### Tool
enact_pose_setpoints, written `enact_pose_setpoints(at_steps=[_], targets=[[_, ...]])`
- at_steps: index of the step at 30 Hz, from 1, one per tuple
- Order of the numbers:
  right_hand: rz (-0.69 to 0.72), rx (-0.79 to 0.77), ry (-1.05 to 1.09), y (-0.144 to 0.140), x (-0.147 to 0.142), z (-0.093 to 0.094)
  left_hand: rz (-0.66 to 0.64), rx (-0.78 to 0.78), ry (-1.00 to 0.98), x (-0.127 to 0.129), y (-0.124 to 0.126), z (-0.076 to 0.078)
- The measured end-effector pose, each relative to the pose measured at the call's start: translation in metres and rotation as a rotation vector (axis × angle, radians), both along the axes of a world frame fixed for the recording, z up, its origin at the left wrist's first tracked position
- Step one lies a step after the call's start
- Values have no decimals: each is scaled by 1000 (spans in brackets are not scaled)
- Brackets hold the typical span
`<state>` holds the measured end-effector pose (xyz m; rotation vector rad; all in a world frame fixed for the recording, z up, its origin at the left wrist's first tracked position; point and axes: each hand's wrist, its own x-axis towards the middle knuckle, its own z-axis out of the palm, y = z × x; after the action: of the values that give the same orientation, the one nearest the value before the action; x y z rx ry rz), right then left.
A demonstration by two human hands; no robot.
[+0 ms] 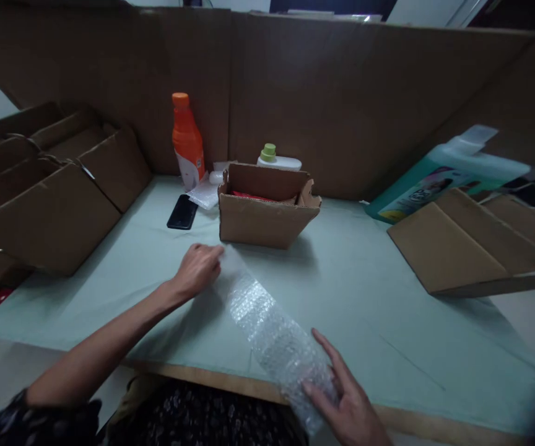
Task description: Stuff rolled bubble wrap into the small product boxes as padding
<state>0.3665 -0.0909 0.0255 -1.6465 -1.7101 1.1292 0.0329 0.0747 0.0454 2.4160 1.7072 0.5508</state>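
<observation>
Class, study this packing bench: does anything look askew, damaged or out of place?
Yes. The large teal bottle at the right lies tilted on its side against the cardboard wall. The small open box has a torn, ragged flap. A black phone lies among the supplies.
</observation>
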Motion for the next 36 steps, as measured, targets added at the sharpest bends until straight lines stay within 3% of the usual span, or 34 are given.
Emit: enact_pose_setpoints(at_steps=[4,7,10,13,15,17,20,22,24,27,29,32,36], targets=[[166,-92,116,-35,-24,-2,-152,21,-54,51,32,-2],[266,-29,107,-42,-35,2,-169,57,-107,66,21,-8],[324,-54,162,-41,-38,7,-251,7,-244,40,-29,-12],[298,-267,483,-38,-44,9,-421,-242,-468,-1,-103,-8],[275,-397,723,-34,-52,11,-434,-421,-564,-16,-148,-3],[257,-430,857,-27,-63,15,-404,-489,-632,-16,-176,-3],[189,-287,904,-15,-74,20,-186,-417,-702,5,-176,-15],[114,-146,764,-7,-75,22,-10,-366,-666,18,-157,-29],[82,52,468,-1,-71,20,80,-344,-555,26,-134,-43],[200,434,-3,11,-65,10,75,-302,-391,28,-112,-58],[326,601,-209,20,-65,0,48,-263,-319,28,-108,-62],[448,687,-378,34,-72,-14,60,-151,-270,27,-116,-59],[521,680,-331,48,-78,-15,-8,1,-353,22,-140,-41]])
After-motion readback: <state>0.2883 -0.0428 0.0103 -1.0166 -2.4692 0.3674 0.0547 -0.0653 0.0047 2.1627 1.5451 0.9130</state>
